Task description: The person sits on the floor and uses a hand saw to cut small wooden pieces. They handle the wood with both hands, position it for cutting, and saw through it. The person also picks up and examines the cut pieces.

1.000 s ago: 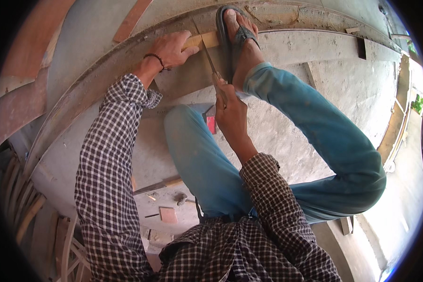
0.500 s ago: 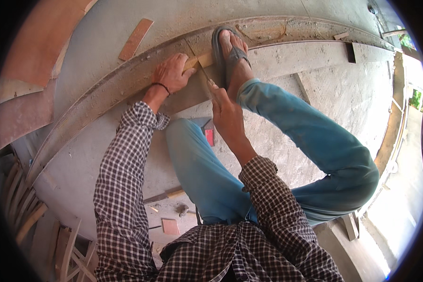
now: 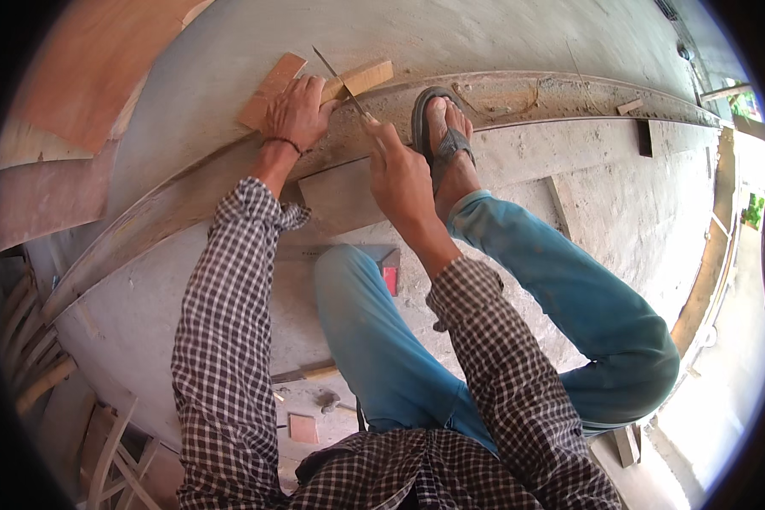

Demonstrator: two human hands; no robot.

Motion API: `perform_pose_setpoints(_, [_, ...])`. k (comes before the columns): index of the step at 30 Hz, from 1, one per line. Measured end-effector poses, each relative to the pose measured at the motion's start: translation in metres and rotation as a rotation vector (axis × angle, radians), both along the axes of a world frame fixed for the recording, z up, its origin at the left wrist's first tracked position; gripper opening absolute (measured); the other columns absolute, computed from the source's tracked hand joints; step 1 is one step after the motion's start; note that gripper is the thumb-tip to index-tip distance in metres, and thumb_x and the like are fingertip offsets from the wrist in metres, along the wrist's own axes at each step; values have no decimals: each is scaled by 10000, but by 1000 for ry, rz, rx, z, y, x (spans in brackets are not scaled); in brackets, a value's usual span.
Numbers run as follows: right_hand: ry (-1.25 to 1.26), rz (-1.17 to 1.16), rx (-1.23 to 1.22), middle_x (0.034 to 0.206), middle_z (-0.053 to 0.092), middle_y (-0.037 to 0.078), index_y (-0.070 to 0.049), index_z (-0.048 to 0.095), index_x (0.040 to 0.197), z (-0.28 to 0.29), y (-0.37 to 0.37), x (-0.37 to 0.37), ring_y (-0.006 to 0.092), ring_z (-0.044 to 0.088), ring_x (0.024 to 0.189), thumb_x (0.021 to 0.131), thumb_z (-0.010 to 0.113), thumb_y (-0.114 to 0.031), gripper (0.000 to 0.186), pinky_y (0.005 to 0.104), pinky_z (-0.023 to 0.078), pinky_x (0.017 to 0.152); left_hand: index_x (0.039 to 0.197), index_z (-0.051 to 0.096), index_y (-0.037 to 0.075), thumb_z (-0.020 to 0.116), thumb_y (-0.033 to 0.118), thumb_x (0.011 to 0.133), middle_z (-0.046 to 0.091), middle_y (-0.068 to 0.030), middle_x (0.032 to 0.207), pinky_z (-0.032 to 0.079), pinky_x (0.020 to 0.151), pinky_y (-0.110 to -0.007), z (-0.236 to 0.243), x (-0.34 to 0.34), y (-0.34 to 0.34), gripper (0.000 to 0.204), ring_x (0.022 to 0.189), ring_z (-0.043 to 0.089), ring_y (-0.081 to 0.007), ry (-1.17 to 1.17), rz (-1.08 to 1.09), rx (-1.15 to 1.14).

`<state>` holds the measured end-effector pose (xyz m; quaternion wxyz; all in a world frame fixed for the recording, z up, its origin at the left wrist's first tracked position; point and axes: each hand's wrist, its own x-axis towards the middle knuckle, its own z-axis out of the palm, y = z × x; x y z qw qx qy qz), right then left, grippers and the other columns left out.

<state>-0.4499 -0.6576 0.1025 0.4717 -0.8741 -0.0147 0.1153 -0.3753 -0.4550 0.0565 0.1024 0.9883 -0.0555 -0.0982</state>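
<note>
My left hand point(image 3: 296, 112) is closed round the near end of a short wooden piece point(image 3: 367, 78), whose far end points up to the right. In my right hand point(image 3: 399, 174) is a thin-bladed saw point(image 3: 341, 82), seen nearly edge-on, so its teeth do not show. Its blade crosses the wooden piece just beyond my left fingers, pointing away and to the left. A flat reddish wooden strip point(image 3: 272, 87) lies beside and partly behind my left hand. My sandalled foot point(image 3: 444, 132) rests on the long, dusty curved-looking beam point(image 3: 518, 95), right of the saw.
Brown boards point(image 3: 102, 68) lean at the far left, above several stacked sticks point(image 3: 25, 340). A red object point(image 3: 389, 280) lies by my knee. A small pinkish offcut point(image 3: 303, 428) sits nearer, and a grey plank point(image 3: 344, 197) lies below my hands.
The wooden piece has come away from beside my sandal and up to the left, held in my left hand. The saw has moved with it, still crossing it.
</note>
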Motion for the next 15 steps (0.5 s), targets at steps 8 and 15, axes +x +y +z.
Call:
perform_pose_setpoints(8, [-77,184,-85,919,709,291,-142,562,1278,109,220,146,524,674,902,980,599,-114,302,615,514,773,1266,585,47,666,319,989,670,-164,1204,521,930,-517,77,115,221,396,1145,644,-369,-177,59,15])
perform_pose_setpoints(15, [-109,176,-114,923,710,289,-136,559,1284,18,167,126,522,676,905,978,606,-98,312,620,516,753,1270,573,56,658,344,994,679,-160,1198,516,936,-535,4,96,170,408,1134,653,-379,-94,98,-70])
